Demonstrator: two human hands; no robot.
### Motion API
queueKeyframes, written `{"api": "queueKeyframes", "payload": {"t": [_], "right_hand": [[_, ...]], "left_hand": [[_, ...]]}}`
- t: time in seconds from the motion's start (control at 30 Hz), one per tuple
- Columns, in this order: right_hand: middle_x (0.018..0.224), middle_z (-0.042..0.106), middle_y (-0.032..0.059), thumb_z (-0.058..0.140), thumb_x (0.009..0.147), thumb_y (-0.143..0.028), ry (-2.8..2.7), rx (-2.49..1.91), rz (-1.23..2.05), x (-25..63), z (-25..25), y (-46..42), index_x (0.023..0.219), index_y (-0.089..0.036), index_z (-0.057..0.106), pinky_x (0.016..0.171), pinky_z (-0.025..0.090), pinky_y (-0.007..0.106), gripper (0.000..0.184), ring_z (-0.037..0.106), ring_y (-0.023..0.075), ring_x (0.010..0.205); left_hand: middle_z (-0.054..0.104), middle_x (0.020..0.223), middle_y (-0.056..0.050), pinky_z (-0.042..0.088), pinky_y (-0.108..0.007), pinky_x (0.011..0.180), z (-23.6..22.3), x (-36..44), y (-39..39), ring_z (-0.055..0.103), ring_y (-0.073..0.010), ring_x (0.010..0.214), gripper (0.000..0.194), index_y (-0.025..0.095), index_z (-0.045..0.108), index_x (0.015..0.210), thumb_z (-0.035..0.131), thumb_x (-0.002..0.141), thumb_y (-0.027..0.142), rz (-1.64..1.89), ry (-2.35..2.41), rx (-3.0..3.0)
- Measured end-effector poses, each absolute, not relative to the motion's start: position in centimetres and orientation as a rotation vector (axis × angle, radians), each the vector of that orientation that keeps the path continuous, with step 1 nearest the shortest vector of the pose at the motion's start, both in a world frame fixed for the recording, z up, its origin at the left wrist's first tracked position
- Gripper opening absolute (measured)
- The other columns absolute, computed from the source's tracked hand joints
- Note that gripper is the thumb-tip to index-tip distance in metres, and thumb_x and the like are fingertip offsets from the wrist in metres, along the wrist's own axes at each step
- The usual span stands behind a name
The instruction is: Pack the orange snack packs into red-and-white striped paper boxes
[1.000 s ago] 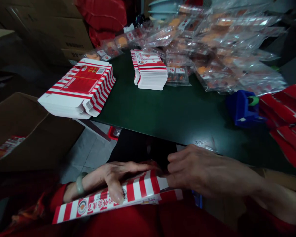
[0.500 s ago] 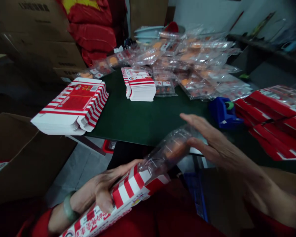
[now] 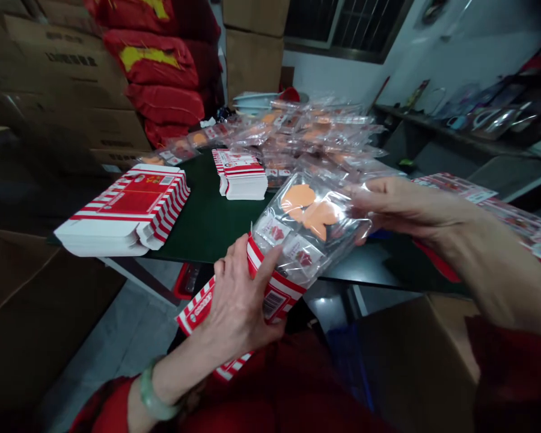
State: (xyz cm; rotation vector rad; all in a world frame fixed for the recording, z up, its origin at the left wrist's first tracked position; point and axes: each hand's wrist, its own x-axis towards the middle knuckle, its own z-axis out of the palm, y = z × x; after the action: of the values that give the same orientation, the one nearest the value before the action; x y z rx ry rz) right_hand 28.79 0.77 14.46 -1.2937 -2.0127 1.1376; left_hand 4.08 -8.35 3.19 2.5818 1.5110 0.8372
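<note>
My left hand (image 3: pixel 237 304) is wrapped round a red-and-white striped carton (image 3: pixel 273 287), held up and tilted over my lap. A clear plastic packet (image 3: pixel 310 225) with orange pieces and small red labels sticks out of the carton's upper end. My right hand (image 3: pixel 403 202) grips the packet's far end with closed fingers, just above the dark green table (image 3: pixel 211 222).
A stack of flat striped cartons (image 3: pixel 128 207) overhangs the table's left edge; a smaller stack (image 3: pixel 241 174) lies further back. Several clear packets (image 3: pixel 306 129) are heaped behind. Red cartons (image 3: pixel 514 219) lie right. Open cardboard boxes stand at left (image 3: pixel 31 300) and lower right (image 3: pixel 415 361).
Both hands have risen from my lap. The carton has tipped upright, my right hand has closed on the packet's end, and the packet shows further out of the carton's end.
</note>
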Motion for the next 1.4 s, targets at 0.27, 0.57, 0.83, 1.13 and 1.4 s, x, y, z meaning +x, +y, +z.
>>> {"api": "queueKeyframes", "payload": {"t": [0.27,0.57,0.83,1.13,1.4], "right_hand": [[0.076,0.063,0.0026,0.051,0.086,-0.037,-2.489,-1.168,1.142,25.6,10.3,-0.6,0.094,-0.013,0.066,0.054,0.044,0.022,0.03,0.056,0.0116,0.062],[0.088,0.067,0.0093,0.05,0.085,-0.01,-3.128,-1.112,-0.114,19.0,8.1,-3.4,0.087,-0.015,0.065,0.056,0.028,0.029,0.016,0.051,0.0196,0.078],[0.08,0.067,0.0086,0.054,0.084,-0.009,-3.039,-1.006,-0.241,18.4,9.6,-2.8,0.088,-0.015,0.066,0.057,0.026,0.029,0.014,0.05,0.0192,0.076],[0.073,0.061,0.0022,0.043,0.085,-0.007,-3.005,-0.818,0.497,19.9,6.4,-1.5,0.075,-0.016,0.062,0.057,0.032,0.023,0.024,0.052,0.0116,0.065],[0.123,0.054,0.0098,0.038,0.09,-0.005,-2.618,-0.679,0.692,20.2,5.6,-3.1,0.123,-0.018,0.051,0.092,0.046,0.027,0.038,0.054,0.0141,0.11]], "left_hand": [[0.009,0.148,-0.024,0.035,-0.055,0.086,-0.4,5.1,-9.7,0.028,-0.0475,0.13,0.099,0.028,0.014,0.141,0.073,0.061,0.034,0.975,1.669,2.523],[0.027,0.147,-0.021,0.043,-0.052,0.091,-0.7,0.7,-9.0,0.052,-0.0348,0.116,0.113,0.026,0.009,0.144,0.08,0.058,0.04,1.338,1.549,1.782],[0.068,0.078,-0.002,0.053,-0.031,0.065,-0.6,-2.5,-5.6,0.063,-0.0168,0.066,0.045,0.015,0.057,0.092,0.081,0.06,0.035,1.105,1.128,1.038],[0.067,0.072,-0.001,0.049,-0.024,0.06,-5.4,0.8,-7.2,0.059,-0.0137,0.062,0.033,0.014,0.065,0.092,0.075,0.067,0.033,1.341,1.263,1.333],[0.069,0.075,-0.001,0.051,-0.023,0.062,-4.6,0.7,-8.6,0.062,-0.0131,0.063,0.028,0.018,0.062,0.104,0.067,0.078,0.029,1.402,1.184,1.333]]}}
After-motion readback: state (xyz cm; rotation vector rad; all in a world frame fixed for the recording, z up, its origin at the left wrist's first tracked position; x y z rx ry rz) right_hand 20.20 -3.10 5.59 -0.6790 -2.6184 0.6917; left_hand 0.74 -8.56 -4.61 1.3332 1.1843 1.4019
